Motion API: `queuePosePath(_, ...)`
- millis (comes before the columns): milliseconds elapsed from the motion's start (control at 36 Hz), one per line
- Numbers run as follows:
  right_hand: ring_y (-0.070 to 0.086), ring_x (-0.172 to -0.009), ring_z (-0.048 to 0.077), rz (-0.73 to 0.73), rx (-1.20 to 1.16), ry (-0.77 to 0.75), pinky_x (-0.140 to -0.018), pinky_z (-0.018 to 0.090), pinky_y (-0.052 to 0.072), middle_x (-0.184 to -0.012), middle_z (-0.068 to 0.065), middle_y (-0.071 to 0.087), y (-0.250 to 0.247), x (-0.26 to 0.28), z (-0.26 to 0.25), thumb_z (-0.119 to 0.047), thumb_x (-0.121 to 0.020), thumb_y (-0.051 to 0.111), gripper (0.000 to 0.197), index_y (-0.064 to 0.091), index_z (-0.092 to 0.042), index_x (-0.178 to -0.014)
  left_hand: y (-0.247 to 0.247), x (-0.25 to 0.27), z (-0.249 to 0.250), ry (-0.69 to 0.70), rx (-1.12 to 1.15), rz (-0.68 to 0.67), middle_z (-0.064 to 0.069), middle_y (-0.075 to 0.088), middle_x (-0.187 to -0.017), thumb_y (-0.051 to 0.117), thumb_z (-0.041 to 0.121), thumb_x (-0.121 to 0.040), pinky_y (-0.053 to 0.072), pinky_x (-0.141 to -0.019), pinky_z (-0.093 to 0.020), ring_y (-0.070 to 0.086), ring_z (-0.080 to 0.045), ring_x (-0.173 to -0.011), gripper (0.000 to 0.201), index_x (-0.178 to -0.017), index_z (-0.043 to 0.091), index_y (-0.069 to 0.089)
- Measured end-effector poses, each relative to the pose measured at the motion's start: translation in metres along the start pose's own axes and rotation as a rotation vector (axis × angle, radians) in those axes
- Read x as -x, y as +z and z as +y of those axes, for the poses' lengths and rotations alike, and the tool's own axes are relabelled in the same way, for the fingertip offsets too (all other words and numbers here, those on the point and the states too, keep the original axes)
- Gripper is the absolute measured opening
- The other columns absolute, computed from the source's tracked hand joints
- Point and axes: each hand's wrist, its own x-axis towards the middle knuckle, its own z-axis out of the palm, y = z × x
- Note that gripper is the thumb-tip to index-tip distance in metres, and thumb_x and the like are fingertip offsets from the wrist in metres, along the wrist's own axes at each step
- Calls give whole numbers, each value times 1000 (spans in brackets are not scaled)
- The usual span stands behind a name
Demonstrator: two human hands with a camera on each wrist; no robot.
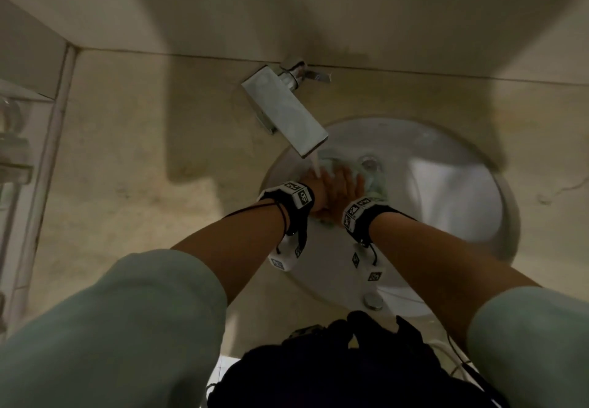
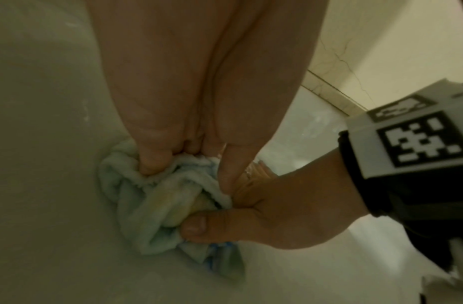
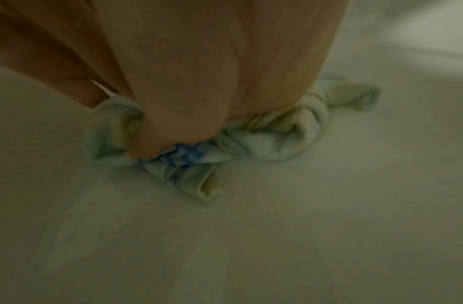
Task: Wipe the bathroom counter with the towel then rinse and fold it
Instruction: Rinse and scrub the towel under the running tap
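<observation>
A pale, wet towel (image 2: 137, 205) with a blue checked patch (image 3: 186, 156) lies bunched on the bottom of the white basin (image 1: 446, 203). Both hands are on it side by side, under the water stream (image 1: 315, 165) that runs from the square chrome tap (image 1: 287, 111). My left hand (image 1: 322, 184) digs its thumb and fingertips (image 2: 152, 162) into the folds and pinches them. My right hand (image 1: 350, 187) bears down on the bundle with its palm (image 3: 178, 102), and its thumb (image 2: 196, 226) is curled round the towel's edge. Most of the towel is hidden beneath the hands.
The beige stone counter (image 1: 127, 152) surrounds the basin, with the wall close behind the tap. The drain (image 1: 369, 162) sits just beyond the fingers. A chrome knob (image 1: 373, 301) is on the near rim. A glass shelf (image 1: 12, 140) stands at the far left.
</observation>
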Motion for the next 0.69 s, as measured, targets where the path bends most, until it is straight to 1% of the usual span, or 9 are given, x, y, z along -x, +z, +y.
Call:
queuePosePath(56, -22, -144, 32, -12, 11, 15, -113, 53, -16, -158, 8, -22, -1, 0, 0, -77, -82, 38, 101, -23, -29, -147, -2, 3, 0, -10, -2, 7, -16, 24, -154, 34, 21, -103, 23, -112, -36, 29, -30, -139, 49, -148, 5, 22)
queuePosePath(306, -20, -145, 30, -38, -17, -14, -114, 54, -11, -158, 5, -22, -10, 2, 5, -82, -80, 32, 103, -27, -29, -146, 0, -10, -8, 0, 33, -65, -8, 45, -139, 52, 27, -95, 40, -102, -38, 49, -28, -120, 50, -141, 13, 38)
queuePosePath(361, -18, -146, 30, -51, -48, -50, -115, 55, -7, -159, 3, -20, -22, 12, 6, -81, -80, 33, 103, -27, -30, -146, 6, -19, -14, 18, 33, -76, -9, 45, -140, 50, 32, -95, 39, -105, -42, 50, -28, -118, 47, -139, 16, 41)
queuePosePath(417, -10, -147, 33, -76, -155, -52, -117, 56, 1, -160, 0, -14, -22, 6, 17, -80, -79, 41, 103, -17, -32, -149, 23, -47, -27, 23, 129, -40, -8, 39, -146, 51, 34, -95, 34, -109, -44, 45, -27, -126, 55, -144, 17, 34)
queuePosePath(472, 2, -147, 37, -51, -226, 68, -115, 59, 12, -160, -1, -11, -22, 0, 30, -93, -63, 42, 116, -12, -38, -149, 21, -46, -24, 61, 221, -37, -2, 28, -152, 55, 44, -92, 27, -114, -45, 32, -25, -138, 71, -150, 23, 21)
queuePosePath(500, 1, -146, 39, -5, -254, 127, -116, 59, 10, -159, -1, -14, -24, 4, 36, -92, -62, 45, 119, -14, -36, -149, 21, -45, -24, 96, 241, -33, 1, 22, -154, 51, 46, -93, 23, -116, -44, 24, -23, -141, 70, -151, 25, 18)
queuePosePath(556, -8, -146, 36, 33, -337, 215, -118, 48, 2, -159, 6, -13, -27, 16, 45, -66, -82, 56, 105, -10, -24, -152, 21, -42, -21, 115, 230, 15, 3, 14, -156, 45, 52, -95, 18, -118, -43, 17, -21, -143, 71, -152, 23, 14)
queuePosePath(639, 19, -143, 31, 60, -490, 267, -115, 45, 24, -158, 5, 10, -26, 31, 66, -50, -91, 53, 80, 5, -30, -151, 42, -65, -29, 116, 277, 94, 3, 4, -160, 52, 64, -85, 20, -117, -43, 17, -25, -144, 87, -151, 33, 6)
queuePosePath(694, 42, -132, 31, 70, -597, 233, -105, 44, 41, -151, 5, 33, -19, 29, 77, -49, -89, 54, 69, 21, -33, -148, 34, -37, -25, 157, 280, 71, 4, 11, -159, 51, 60, -88, 19, -114, -34, 22, -21, -142, 77, -150, 32, 15)
